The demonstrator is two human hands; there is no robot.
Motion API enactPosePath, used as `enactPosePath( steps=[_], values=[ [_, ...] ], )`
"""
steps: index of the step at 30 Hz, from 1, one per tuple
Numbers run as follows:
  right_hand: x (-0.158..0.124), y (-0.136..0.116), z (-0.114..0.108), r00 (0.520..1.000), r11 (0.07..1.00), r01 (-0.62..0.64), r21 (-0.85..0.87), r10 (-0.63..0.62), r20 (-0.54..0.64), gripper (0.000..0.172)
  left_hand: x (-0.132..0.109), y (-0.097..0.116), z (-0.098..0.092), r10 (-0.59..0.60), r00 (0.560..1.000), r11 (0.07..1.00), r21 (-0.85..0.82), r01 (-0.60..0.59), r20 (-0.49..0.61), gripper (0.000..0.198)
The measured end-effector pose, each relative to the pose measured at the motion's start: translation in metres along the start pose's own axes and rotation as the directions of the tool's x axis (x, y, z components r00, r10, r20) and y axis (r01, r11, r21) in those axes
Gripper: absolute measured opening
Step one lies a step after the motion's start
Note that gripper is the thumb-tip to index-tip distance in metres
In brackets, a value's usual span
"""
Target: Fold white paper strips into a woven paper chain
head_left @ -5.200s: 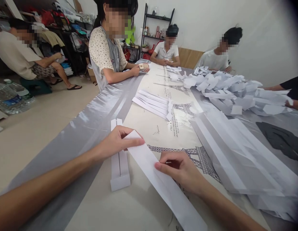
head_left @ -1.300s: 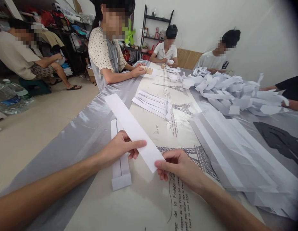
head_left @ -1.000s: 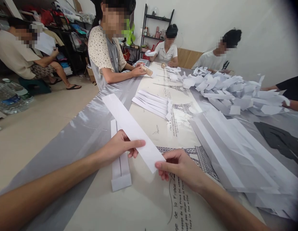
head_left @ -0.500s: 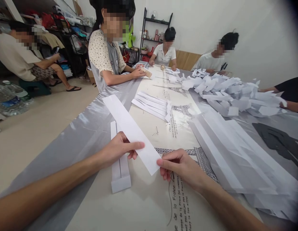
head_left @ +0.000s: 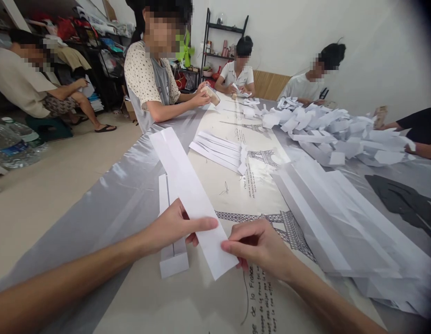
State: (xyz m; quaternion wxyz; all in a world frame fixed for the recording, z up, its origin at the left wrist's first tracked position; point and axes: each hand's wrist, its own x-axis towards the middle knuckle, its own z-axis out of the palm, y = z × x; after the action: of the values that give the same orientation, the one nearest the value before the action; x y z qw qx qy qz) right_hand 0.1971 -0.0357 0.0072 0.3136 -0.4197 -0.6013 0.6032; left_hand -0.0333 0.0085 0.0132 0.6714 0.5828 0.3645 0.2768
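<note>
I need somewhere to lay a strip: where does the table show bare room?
Cream cloth lies bare nearer than the folded strip, left of the printed writing. Another patch sits between the held strip, fanned strips and loose sheets. Grey cloth left of the folded strip is open. The right side is crowded: loose sheets, a paper pile, a black item.

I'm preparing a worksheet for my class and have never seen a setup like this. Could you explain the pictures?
There is no machine here: one camera, worn on a person's head, takes every picture, looking forward and down. The person's bare left hand and right hand both hold one long white paper strip. Partly behind it, a narrow white folded paper piece lies on the shiny grey tablecloth with its cream printed band. Farther off lies a group of slim white paper strips; to the right, a loose white paper heap.
</note>
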Motion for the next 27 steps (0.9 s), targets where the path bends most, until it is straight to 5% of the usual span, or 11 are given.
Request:
enactPosePath(
  steps=[4, 8, 14, 20, 23, 27],
  values=[
    [-0.001, -0.003, 0.000, 0.991, 0.970, 0.122, -0.212, -0.132, -0.036, 0.027, 0.001, 0.000, 0.000, -0.036, 0.996, 0.999, 0.015, 0.037, -0.076, 0.028],
    [-0.006, -0.013, -0.002, 0.904, 0.813, 0.316, -0.490, -0.415, -0.105, 0.017, 0.001, 0.003, 0.000, -0.029, 0.995, 0.999, 0.022, 0.031, -0.091, 0.026],
    [-0.006, -0.011, 0.004, 0.980, 0.975, 0.153, -0.160, -0.170, -0.102, 0.011, -0.001, 0.003, 0.005, -0.041, 0.999, 0.999, 0.030, 0.041, -0.005, 0.025],
    [0.000, 0.000, 0.009, 0.998, 0.999, 0.025, -0.027, -0.027, -0.065, 0.019, -0.001, -0.002, 0.007, -0.051, 0.998, 0.998, 0.029, 0.052, -0.036, 0.026],
    [-0.003, -0.005, 0.011, 0.990, 0.982, 0.085, -0.168, -0.102, -0.094, 0.022, 0.000, -0.002, 0.006, -0.031, 0.997, 0.999, 0.041, 0.034, -0.069, 0.031],
    [-0.023, -0.010, 0.004, 0.906, 0.897, 0.230, -0.377, -0.339, -0.254, 0.008, 0.001, -0.003, 0.002, -0.043, 0.995, 0.999, 0.021, 0.045, -0.087, 0.031]
  ],
)
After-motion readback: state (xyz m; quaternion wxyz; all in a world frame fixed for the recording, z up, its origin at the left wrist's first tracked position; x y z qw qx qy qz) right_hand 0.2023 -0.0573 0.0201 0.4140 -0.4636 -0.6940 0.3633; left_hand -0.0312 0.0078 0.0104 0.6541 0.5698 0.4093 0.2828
